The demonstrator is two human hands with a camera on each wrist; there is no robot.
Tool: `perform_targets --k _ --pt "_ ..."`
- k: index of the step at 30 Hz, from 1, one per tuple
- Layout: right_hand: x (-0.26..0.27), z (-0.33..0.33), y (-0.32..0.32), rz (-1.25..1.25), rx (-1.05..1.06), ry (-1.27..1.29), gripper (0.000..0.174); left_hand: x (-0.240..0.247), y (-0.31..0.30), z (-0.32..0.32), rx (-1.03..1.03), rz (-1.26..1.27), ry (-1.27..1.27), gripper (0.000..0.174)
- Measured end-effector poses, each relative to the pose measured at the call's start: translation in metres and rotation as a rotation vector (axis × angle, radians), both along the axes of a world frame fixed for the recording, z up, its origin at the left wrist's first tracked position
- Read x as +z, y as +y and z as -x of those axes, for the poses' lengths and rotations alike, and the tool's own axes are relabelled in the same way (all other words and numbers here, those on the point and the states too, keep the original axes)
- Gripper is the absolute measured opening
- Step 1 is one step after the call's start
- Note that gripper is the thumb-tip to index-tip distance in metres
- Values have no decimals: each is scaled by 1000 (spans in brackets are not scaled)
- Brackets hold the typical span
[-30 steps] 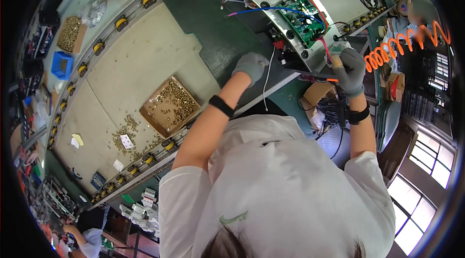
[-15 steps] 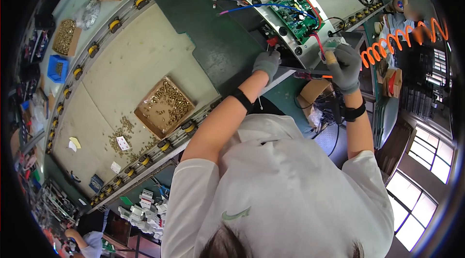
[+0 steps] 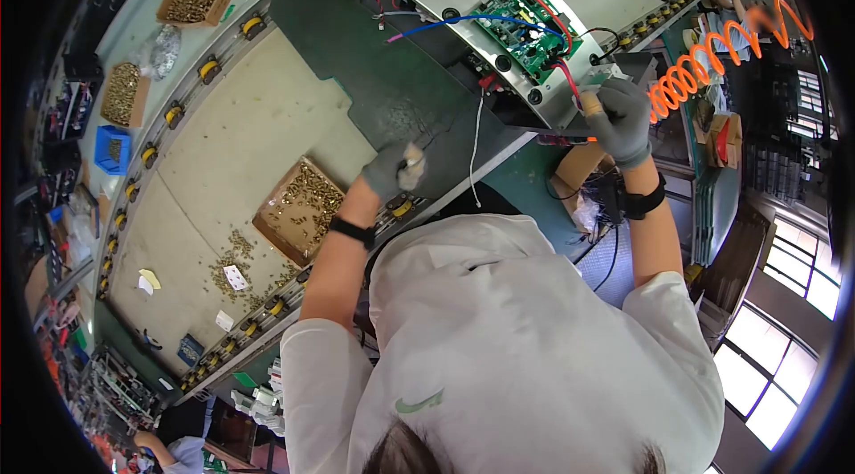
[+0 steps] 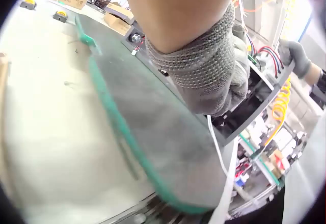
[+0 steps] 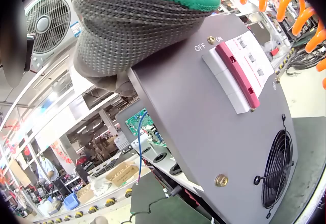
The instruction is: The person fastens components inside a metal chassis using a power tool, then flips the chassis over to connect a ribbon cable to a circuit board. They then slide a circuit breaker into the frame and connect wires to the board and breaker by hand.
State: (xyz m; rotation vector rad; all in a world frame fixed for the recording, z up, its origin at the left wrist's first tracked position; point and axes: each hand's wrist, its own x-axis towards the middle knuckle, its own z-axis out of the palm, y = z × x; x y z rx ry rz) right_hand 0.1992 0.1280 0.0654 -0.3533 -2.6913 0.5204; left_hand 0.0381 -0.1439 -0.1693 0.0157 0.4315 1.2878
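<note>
My gloved left hand (image 3: 396,170) is over the near side of the dark green mat (image 3: 405,105), fingers curled. In the left wrist view the bent fingers face away, so I cannot tell whether they hold anything. A white cable (image 3: 476,149) hangs from the machine's side, right of this hand. My gloved right hand (image 3: 621,122) grips the top edge of the grey end panel (image 5: 204,132); its fingertips are partly hidden behind it. Beside its thumb, red wires (image 3: 567,75) run to the green circuit board (image 3: 525,20). The panel carries a circuit breaker (image 5: 237,74) and a fan grille (image 5: 277,168).
A box of brass fittings (image 3: 298,211) stands left on the bench, with loose fittings beside it. Rollers (image 3: 209,72) line the bench edge. A blue wire (image 3: 463,20) arches over the machine. An orange coiled hose (image 3: 704,69) hangs right of my right hand.
My left hand moved right to the red connector at the machine's side, then came back left over the mat. The right hand stayed at the panel; the head view shifted slightly.
</note>
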Motion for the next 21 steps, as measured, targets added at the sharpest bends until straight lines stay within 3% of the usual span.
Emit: perform_targets --k 3,6,7,9,11,13,14,15,16,18,19,21 --pt "-1 1 -3 -13 8 4 19 10 -26 -4 -163 -54 21 39" --pt "-4 -3 -1 -23 60 -59 15 78 -8 -11 -224 -173 455 34" --pt "-2 0 -5 -26 64 -51 15 104 -1 -15 -220 -174 462 34" --pt "3 6 -21 -280 52 21 12 150 13 -27 -102 -193 638 30" --pt "10 13 -48 -476 60 -77 10 152 24 -38 0 -250 722 29" --pt "3 15 -79 -543 156 -236 25 149 28 -43 108 -299 799 29" --pt "4 19 -97 -466 204 -448 32 146 30 -43 109 -336 789 29" --pt "-7 20 -104 -464 212 -443 32 142 31 -42 108 -374 779 29" --pt "-27 18 -109 -308 219 -425 32 135 30 -39 113 -368 783 29" --pt "-40 24 -109 -75 260 -437 28 112 28 -34 -110 -319 974 32" --pt "-43 25 -108 -72 285 -438 28 101 26 -34 -92 -302 974 32" --pt "-50 28 -106 -32 232 -309 26 78 28 -36 11 265 582 32"
